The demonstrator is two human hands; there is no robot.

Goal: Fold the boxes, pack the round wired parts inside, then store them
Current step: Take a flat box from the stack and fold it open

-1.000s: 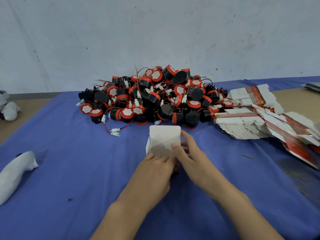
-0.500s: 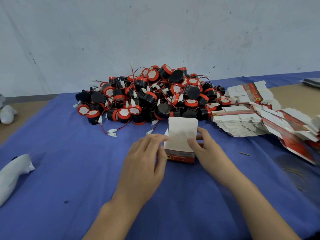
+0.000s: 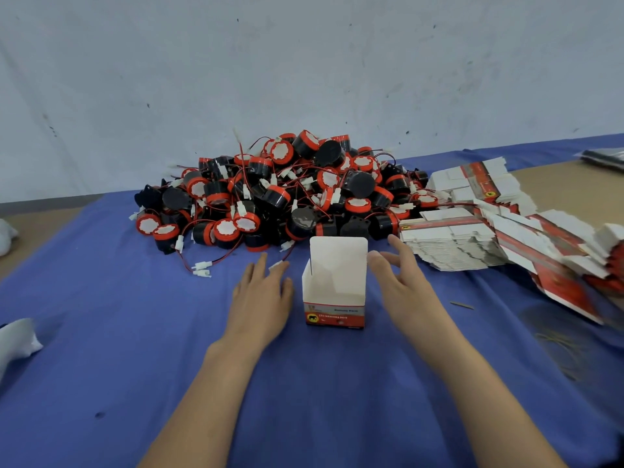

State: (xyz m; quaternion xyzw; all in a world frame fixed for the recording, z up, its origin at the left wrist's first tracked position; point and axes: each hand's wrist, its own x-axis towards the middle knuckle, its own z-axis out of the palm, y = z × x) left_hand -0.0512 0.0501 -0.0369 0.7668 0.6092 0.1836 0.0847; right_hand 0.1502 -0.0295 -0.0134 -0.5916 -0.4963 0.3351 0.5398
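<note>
While loose-fingered and empty, left hand (image 3: 261,295) and right hand (image 3: 401,285) beside open-topped white cardboard box (image 3: 334,285) on blue cloth (image 3: 135,332).

The open box (image 3: 334,288) stands upright on the surface (image 3: 101,332), between the fingers (image 3: 260,268) of the left hand (image 3: 261,295) and those of the right hand (image 3: 401,285), just beside both. Beyond the fingertips the heap of round wired parts (image 3: 287,194) lies against the wall. To the right of the right fingers, the flat boxes (image 3: 472,238) lie stacked. Well off to the left of the left fingers lies a bundle (image 3: 17,339).
</note>
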